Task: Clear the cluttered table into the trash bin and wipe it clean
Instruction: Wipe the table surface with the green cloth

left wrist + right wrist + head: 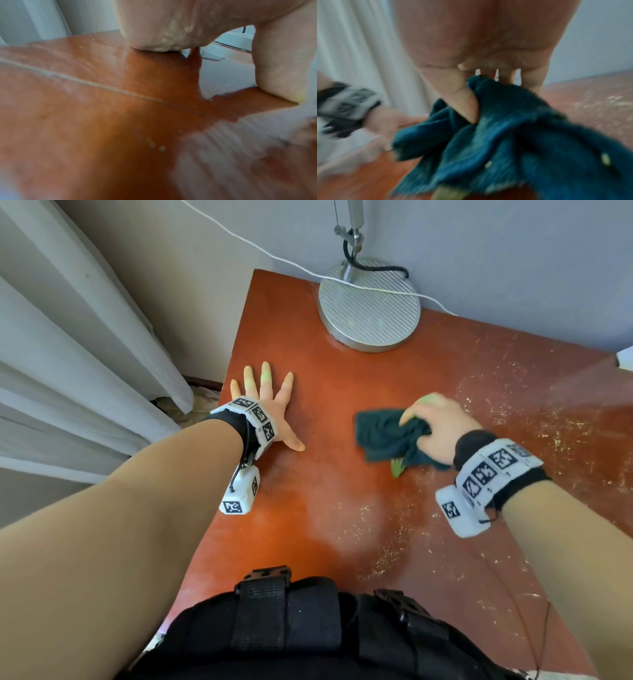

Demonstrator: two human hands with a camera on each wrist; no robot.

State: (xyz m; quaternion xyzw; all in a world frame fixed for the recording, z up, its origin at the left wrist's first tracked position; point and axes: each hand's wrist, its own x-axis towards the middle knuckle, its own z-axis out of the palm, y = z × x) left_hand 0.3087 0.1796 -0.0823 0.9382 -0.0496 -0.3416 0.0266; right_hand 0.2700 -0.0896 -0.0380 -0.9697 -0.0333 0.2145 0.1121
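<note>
A reddish-brown table (342,508) fills the head view, speckled with pale crumbs (548,433) mainly on its right half. My right hand (435,426) grips a bunched dark teal cloth (387,436) and holds it down on the table's middle. In the right wrist view the cloth (513,135) is blurred, with my thumb (465,102) pressed into its folds. My left hand (267,402) lies flat near the table's left edge, fingers spread and straight. In the left wrist view its palm (163,27) rests on the table (85,121). No trash bin is in view.
A round ribbed metal lamp base (368,306) stands at the table's back, with a white cable (274,254) running over it. White curtains (68,354) hang at the left beside the table's edge. A grey wall (513,268) runs behind.
</note>
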